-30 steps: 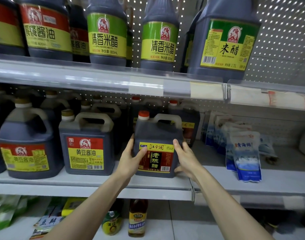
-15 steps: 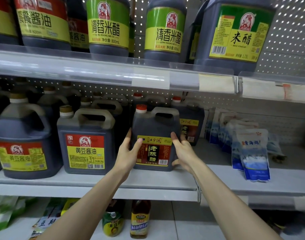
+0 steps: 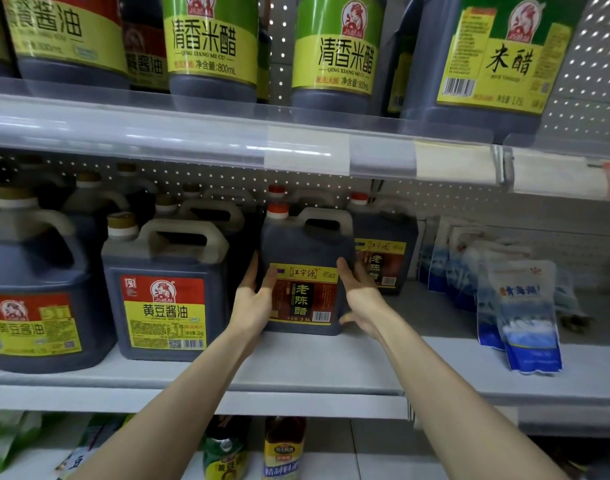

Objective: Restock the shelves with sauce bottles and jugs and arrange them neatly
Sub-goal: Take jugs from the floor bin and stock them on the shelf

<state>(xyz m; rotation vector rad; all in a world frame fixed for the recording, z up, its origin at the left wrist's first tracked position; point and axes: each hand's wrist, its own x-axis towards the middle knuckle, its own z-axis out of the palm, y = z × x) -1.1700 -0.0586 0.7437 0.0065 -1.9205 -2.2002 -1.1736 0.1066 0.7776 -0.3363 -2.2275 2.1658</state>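
Observation:
A dark vinegar jug point(image 3: 305, 251) with an orange cap and a red-and-yellow label stands upright on the middle shelf point(image 3: 331, 368). My left hand point(image 3: 253, 299) presses its left side with straight fingers, thumb on the label. My right hand point(image 3: 360, 299) presses the jug's right side in the same way. A like jug point(image 3: 386, 258) stands just behind it to the right, and another orange cap shows behind.
Soy sauce jugs point(image 3: 165, 292) fill the shelf to the left, close beside the held jug. Blue-and-white pouches point(image 3: 518, 313) lean at the right. Green-labelled vinegar bottles point(image 3: 210, 53) stand on the upper shelf. Small bottles point(image 3: 284, 448) sit below.
The vinegar jug has slid back from the shelf's front edge towards the jugs behind it, with both hands still on its sides.

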